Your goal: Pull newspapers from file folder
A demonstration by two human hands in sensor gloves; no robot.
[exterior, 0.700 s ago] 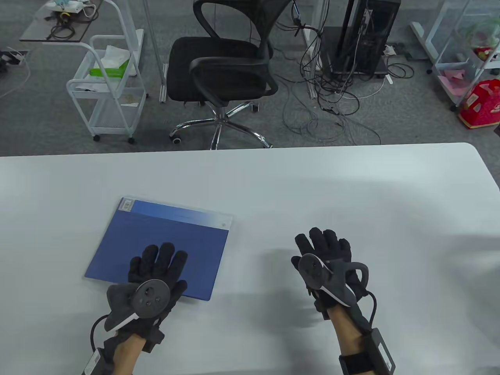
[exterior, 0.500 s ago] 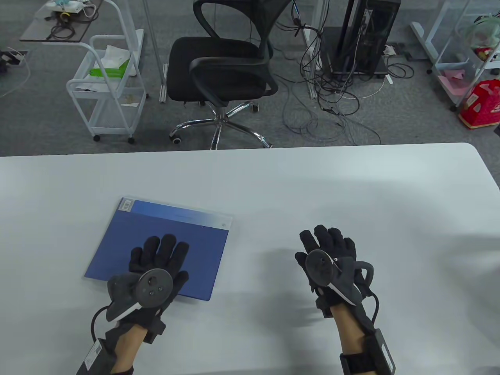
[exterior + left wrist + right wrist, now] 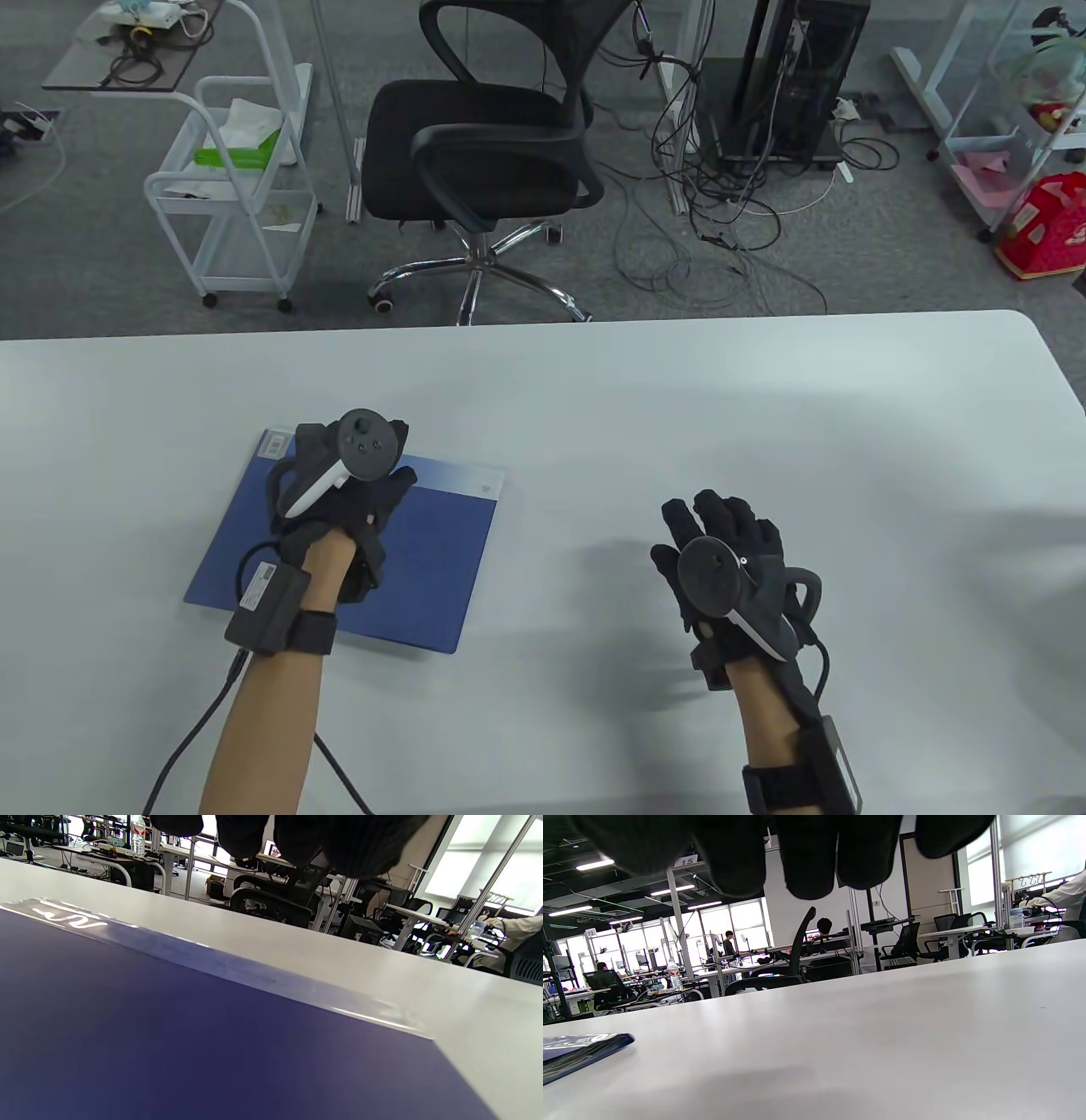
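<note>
At the lower right of the table view the right hand hovers just above the bare white bench, its fingers spread and released, holding nothing and well apart from the folder. At centre left the blue file folder lies flat on the bench with its paler far strip toward the upper part of the frame; no newspaper shows outside it. The left hand is over that far strip, palm down. The left wrist view shows the fingers hanging just above the strip without plainly gripping it, so whether they are clenched on anything I cannot tell. To do this step well, the left fingers should probably catch only the top cover at that far opening and lift it, while the right hand comes across to pin the folder or draw out the papers. Compared with the earlier frames, the left hand has travelled from the folder's near edge up to its far edge; the right hand has barely shifted, and the folder has stayed put.
</note>
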